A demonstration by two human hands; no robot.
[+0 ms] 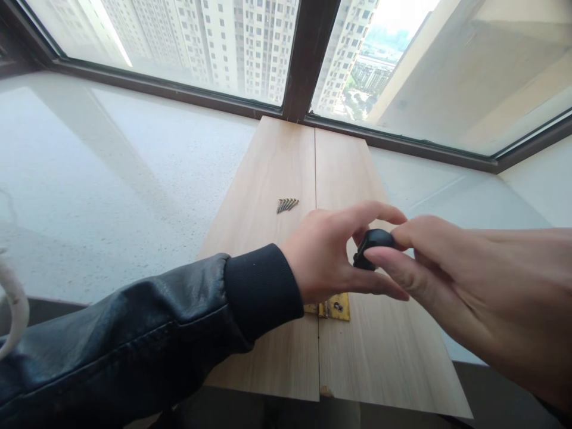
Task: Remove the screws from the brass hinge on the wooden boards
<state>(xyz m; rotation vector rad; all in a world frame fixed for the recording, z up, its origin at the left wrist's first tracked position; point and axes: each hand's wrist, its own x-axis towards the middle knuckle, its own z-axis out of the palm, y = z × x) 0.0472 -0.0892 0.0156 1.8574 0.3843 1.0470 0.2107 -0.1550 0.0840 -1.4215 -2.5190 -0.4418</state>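
A small rounded black object [378, 240] sits between my two hands above the right-hand board; most of it is hidden, so its kind does not show. My right hand [473, 280] pinches it with thumb and forefinger. Around its other side curls my left hand [324, 253], thumb and forefinger stretched past it and the other fingers mostly hidden. Below my left hand, a brass-coloured hinge [338, 307] lies across the seam of two pale wooden boards [263, 357], partly covered by my hand and sleeve. Several screws [286, 205] lie in a row on the left board.
The boards rest on a white speckled sill [134, 179] and reach the dark window frame [295, 65]. At the left edge is a pale curved tube-like thing [13, 298]. The sill's front edge drops away into shadow below.
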